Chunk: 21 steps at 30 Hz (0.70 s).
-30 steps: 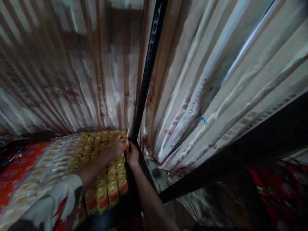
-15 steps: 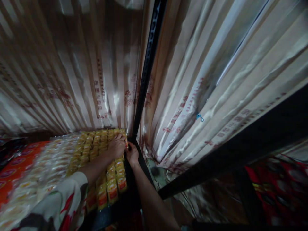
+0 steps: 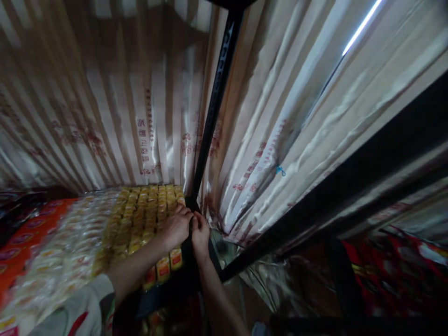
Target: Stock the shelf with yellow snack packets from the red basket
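Small yellow packets with red-and-orange labels stand in tight rows on a dark shelf. My left hand reaches over the right-hand rows, its fingers bent down at their outer edge. Against its fingertips, my right hand is closed with thumb and fingers together, just off the shelf's right side. Whatever lies between the fingers is hidden by the hands and the dim light.
Clear-wrapped pale packets and an orange printed sheet of packaging lie to the left. A black upright post rises at the corner, before printed curtain-like sheeting. A dark beam crosses the right, near red packages.
Both hands have shifted a little toward me and to the right along the outer row. The red-labelled packet seen between them earlier no longer shows there.
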Motion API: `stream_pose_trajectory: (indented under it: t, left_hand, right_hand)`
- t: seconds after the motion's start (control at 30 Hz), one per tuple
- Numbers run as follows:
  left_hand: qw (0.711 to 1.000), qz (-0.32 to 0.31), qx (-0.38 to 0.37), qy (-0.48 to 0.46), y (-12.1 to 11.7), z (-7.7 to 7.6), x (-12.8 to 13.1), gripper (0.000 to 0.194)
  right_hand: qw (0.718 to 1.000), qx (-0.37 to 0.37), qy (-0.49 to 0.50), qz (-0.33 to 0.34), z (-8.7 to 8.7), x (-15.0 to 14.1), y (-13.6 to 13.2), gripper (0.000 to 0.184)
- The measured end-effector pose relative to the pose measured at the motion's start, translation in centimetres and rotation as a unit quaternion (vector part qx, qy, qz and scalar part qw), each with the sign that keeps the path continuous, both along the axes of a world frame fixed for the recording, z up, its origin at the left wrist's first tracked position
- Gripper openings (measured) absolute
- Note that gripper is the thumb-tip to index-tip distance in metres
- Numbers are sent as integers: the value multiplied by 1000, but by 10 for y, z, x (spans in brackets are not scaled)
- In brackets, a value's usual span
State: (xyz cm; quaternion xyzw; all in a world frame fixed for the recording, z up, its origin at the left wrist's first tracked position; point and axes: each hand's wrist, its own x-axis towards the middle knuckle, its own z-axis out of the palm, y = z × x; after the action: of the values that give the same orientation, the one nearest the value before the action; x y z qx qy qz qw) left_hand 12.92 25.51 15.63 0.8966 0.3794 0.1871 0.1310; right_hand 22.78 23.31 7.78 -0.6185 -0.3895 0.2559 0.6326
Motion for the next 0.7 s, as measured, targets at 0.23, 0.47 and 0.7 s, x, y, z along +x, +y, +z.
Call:
stream_pose_trajectory:
  t: [0.23, 0.47, 0.7]
  left_hand:
    - [982, -43, -138, -123, -123, -15, -30, 43]
    - [943, 54, -294, -143, -220, -92, -79, 38]
    - [890, 179, -415, -58, -224, -157, -118, 44]
  right_hand:
    - [998, -20, 48, -26, 1, -25, -131, 35]
    - [970, -202, -28, 135, -46, -63, -220, 28]
    - [890, -341, -144, 267, -79, -101, -212, 37]
